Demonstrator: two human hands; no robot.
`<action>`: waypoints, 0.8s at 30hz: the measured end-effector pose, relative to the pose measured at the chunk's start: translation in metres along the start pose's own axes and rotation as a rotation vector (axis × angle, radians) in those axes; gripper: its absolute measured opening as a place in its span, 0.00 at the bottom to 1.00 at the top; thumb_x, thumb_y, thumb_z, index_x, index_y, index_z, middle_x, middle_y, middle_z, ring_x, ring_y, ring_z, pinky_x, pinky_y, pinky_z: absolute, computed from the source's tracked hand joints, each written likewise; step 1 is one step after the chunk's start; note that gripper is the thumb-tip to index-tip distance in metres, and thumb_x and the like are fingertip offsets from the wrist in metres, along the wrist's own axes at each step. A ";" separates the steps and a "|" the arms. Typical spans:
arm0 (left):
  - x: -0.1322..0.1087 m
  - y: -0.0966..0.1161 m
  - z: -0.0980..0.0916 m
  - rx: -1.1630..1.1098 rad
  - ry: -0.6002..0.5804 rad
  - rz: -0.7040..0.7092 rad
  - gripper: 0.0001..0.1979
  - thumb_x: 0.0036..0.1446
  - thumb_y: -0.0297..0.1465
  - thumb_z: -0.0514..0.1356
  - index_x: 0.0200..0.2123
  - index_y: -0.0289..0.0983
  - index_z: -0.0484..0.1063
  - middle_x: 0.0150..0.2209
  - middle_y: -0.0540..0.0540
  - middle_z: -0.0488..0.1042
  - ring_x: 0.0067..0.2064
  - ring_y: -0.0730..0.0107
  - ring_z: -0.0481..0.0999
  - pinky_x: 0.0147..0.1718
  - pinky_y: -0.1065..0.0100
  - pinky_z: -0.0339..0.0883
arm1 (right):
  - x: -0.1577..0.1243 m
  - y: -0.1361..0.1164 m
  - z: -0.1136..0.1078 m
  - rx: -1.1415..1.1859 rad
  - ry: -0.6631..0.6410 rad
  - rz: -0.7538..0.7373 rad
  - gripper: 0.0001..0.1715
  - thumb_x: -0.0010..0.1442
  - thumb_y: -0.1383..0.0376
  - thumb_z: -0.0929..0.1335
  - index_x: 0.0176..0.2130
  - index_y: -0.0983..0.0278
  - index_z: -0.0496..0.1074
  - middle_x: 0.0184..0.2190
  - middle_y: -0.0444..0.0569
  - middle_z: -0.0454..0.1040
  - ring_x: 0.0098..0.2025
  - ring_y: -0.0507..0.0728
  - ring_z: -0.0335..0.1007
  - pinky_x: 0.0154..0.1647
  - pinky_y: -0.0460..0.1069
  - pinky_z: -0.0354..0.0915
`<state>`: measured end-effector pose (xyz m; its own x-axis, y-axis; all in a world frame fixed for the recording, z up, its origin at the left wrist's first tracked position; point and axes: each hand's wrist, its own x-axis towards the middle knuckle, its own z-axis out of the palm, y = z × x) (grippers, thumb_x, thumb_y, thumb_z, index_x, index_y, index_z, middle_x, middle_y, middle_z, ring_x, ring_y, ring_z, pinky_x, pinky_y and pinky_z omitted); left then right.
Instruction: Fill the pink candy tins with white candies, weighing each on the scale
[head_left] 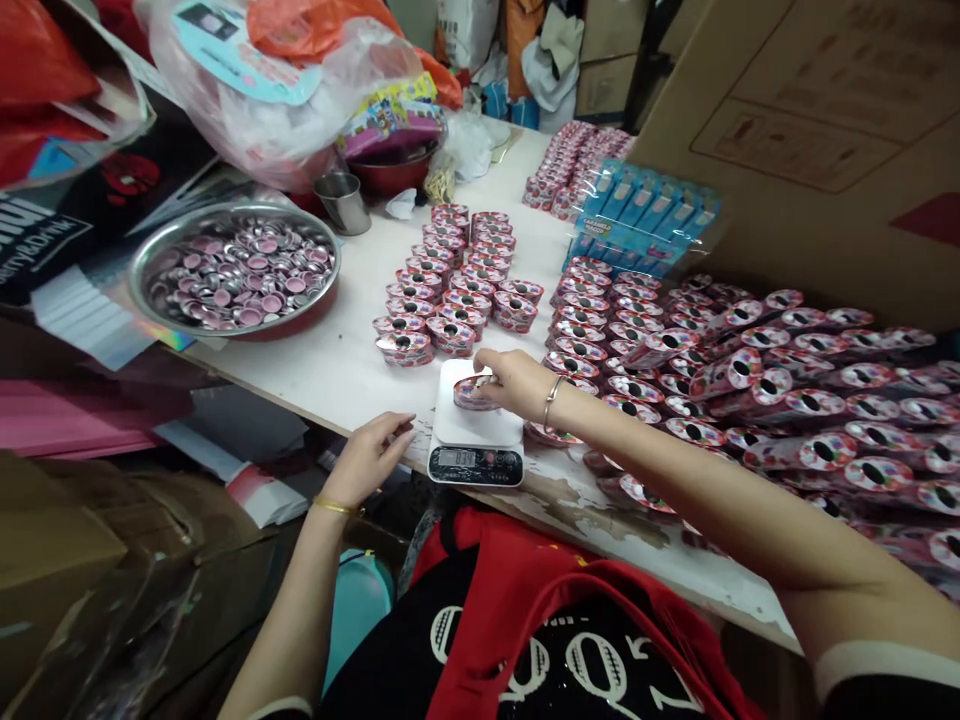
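A steel basin (232,268) is sitting at far left on the white counter (330,350), holding loose pink-and-silver round lids (247,270). The left hand (367,460) is resting at the counter's front edge, empty, its fingers slightly apart and pointing toward a digital kitchen scale (476,458), whose reading is too small to make out. Beyond that hand, stacks of round pink-printed containers (427,335) are standing in paired columns. At centre, one round pink-printed container (472,395) is lying on the scale's white platform, slightly tilted, its long axis running roughly left to right. The right hand (517,385) is the nearer of the two, lying just to the container's right and clamped on it from above, fingers curled over its rim, while the left hand stays apart, below and to the left. At far right, long rows of matching containers (825,450) are lying on their sides — packed closely together.
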<state>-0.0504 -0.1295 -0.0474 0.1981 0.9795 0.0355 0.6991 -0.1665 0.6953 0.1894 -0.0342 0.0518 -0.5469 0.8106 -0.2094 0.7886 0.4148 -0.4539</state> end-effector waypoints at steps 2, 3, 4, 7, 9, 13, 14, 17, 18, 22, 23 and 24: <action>0.003 0.002 -0.001 -0.023 0.012 0.005 0.19 0.59 0.43 0.51 0.45 0.37 0.69 0.38 0.43 0.73 0.38 0.67 0.72 0.38 0.66 0.68 | 0.000 -0.001 -0.001 0.017 0.007 0.008 0.13 0.55 0.64 0.69 0.40 0.66 0.69 0.28 0.48 0.70 0.29 0.52 0.62 0.28 0.44 0.52; 0.005 0.003 -0.001 -0.034 0.021 0.010 0.18 0.59 0.42 0.51 0.45 0.37 0.70 0.37 0.44 0.73 0.38 0.67 0.72 0.37 0.66 0.68 | 0.000 0.000 -0.001 0.026 0.018 0.009 0.11 0.54 0.65 0.69 0.39 0.66 0.69 0.28 0.48 0.70 0.29 0.52 0.62 0.29 0.44 0.53; 0.007 0.005 0.000 -0.042 0.031 0.017 0.18 0.59 0.42 0.51 0.44 0.37 0.70 0.37 0.44 0.73 0.38 0.67 0.72 0.37 0.67 0.68 | 0.000 0.000 -0.001 0.041 0.033 0.010 0.09 0.54 0.66 0.69 0.37 0.66 0.69 0.27 0.47 0.69 0.29 0.52 0.61 0.29 0.45 0.53; 0.010 0.011 0.008 -0.051 0.106 0.027 0.16 0.59 0.40 0.51 0.44 0.38 0.70 0.38 0.44 0.73 0.37 0.69 0.71 0.36 0.68 0.67 | -0.002 0.006 -0.002 0.180 0.104 0.029 0.02 0.55 0.68 0.68 0.32 0.66 0.69 0.24 0.45 0.68 0.27 0.50 0.60 0.30 0.45 0.55; 0.008 0.017 0.019 -0.046 0.198 0.030 0.15 0.60 0.38 0.50 0.44 0.37 0.69 0.37 0.45 0.72 0.37 0.69 0.71 0.36 0.68 0.66 | -0.007 0.013 -0.005 0.368 0.158 0.070 0.03 0.54 0.68 0.68 0.29 0.66 0.68 0.22 0.43 0.66 0.25 0.49 0.58 0.27 0.45 0.55; -0.006 0.030 0.042 -0.004 0.323 0.047 0.12 0.61 0.36 0.50 0.41 0.37 0.69 0.35 0.45 0.71 0.38 0.67 0.70 0.40 0.65 0.64 | -0.033 0.028 -0.018 0.953 0.152 0.270 0.08 0.55 0.63 0.68 0.28 0.66 0.66 0.20 0.41 0.61 0.18 0.45 0.48 0.17 0.42 0.45; -0.010 0.033 0.046 0.014 0.339 0.043 0.11 0.61 0.36 0.51 0.41 0.37 0.69 0.35 0.45 0.72 0.39 0.66 0.71 0.42 0.64 0.64 | -0.042 0.031 -0.021 1.093 0.128 0.319 0.10 0.55 0.62 0.68 0.28 0.65 0.65 0.20 0.41 0.60 0.17 0.44 0.44 0.15 0.42 0.41; -0.018 0.040 0.053 0.082 0.375 -0.012 0.11 0.61 0.36 0.50 0.40 0.38 0.68 0.36 0.44 0.72 0.41 0.65 0.70 0.45 0.61 0.61 | -0.074 0.036 -0.026 1.392 0.154 0.381 0.12 0.57 0.60 0.66 0.28 0.64 0.63 0.22 0.40 0.56 0.17 0.44 0.37 0.14 0.41 0.34; -0.019 0.042 0.054 0.107 0.375 -0.030 0.11 0.61 0.36 0.50 0.40 0.38 0.68 0.37 0.44 0.72 0.42 0.64 0.70 0.45 0.60 0.60 | -0.085 0.035 -0.024 1.472 0.203 0.381 0.12 0.59 0.60 0.64 0.28 0.64 0.63 0.22 0.40 0.55 0.18 0.44 0.38 0.13 0.40 0.34; -0.018 0.054 0.058 0.208 0.317 0.028 0.11 0.60 0.37 0.52 0.41 0.40 0.70 0.37 0.45 0.72 0.42 0.63 0.69 0.45 0.58 0.57 | -0.113 0.022 -0.001 1.874 0.344 0.418 0.11 0.63 0.66 0.58 0.30 0.63 0.64 0.24 0.43 0.56 0.20 0.45 0.49 0.12 0.36 0.41; -0.016 0.058 0.060 0.232 0.298 0.068 0.11 0.60 0.37 0.53 0.42 0.40 0.70 0.37 0.45 0.72 0.42 0.63 0.69 0.45 0.58 0.56 | -0.116 0.018 0.006 1.985 0.335 0.448 0.12 0.63 0.68 0.57 0.31 0.64 0.64 0.25 0.43 0.57 0.22 0.45 0.51 0.12 0.34 0.44; -0.014 0.062 0.062 0.254 0.280 0.108 0.12 0.59 0.38 0.54 0.43 0.40 0.70 0.38 0.44 0.72 0.41 0.63 0.68 0.44 0.58 0.55 | -0.117 0.014 0.012 2.086 0.319 0.474 0.12 0.63 0.69 0.57 0.31 0.64 0.65 0.25 0.44 0.58 0.23 0.45 0.54 0.12 0.33 0.46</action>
<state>0.0327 -0.1605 -0.0497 0.1088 0.9420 0.3175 0.8391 -0.2582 0.4787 0.2611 -0.1282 0.0593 -0.2275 0.8041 -0.5493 -0.6742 -0.5371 -0.5070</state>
